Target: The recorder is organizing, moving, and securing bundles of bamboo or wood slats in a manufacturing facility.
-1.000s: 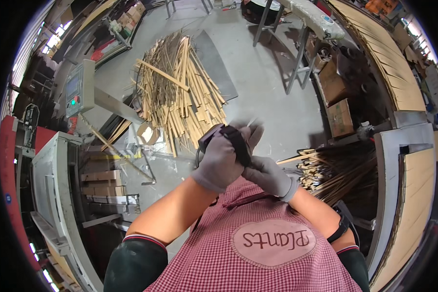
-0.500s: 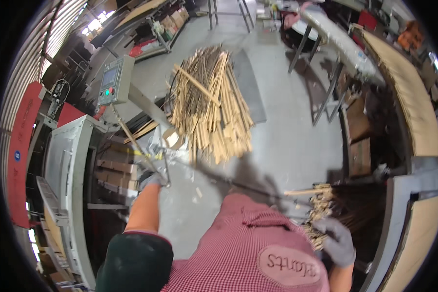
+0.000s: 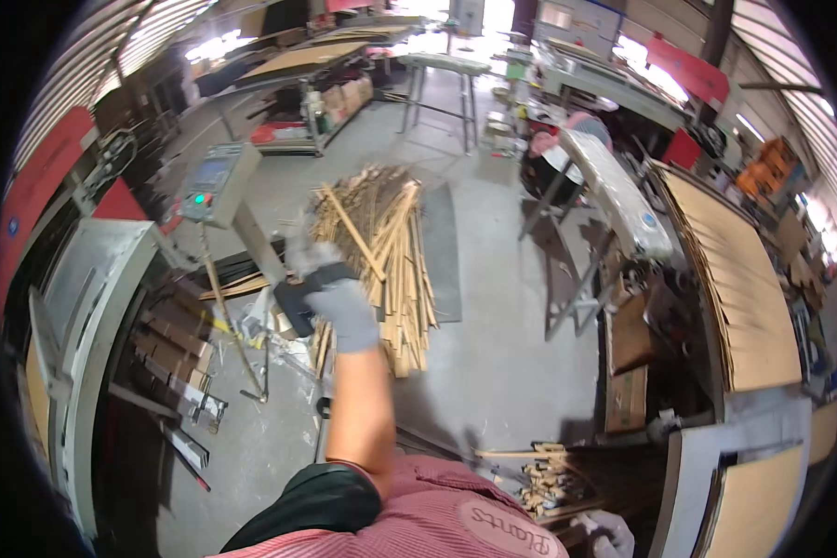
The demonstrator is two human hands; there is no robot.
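Observation:
My left hand, in a grey glove, is stretched forward above the floor at centre left. Its fingers are smeared by motion, but it appears closed on a black object whose kind I cannot make out. Behind it lies a big heap of thin wooden strips, pale and dark brown, with one strip across the top. My right hand, in a light grey glove, is low at the bottom edge with its fingers loosely bent and apart. Beside it is a bundle of strips with their ends toward me; nothing shows in that hand.
At left stand a control box with a green light and a grey machine frame. A thin rod leans near it. At right are a padded trestle and a stack of brown boards. Work tables stand farther back.
My left hand has swung up and forward from beside the machine, and now a black object shows at it. My view has tilted up. My right hand is lower in view, beside the strip bundle.

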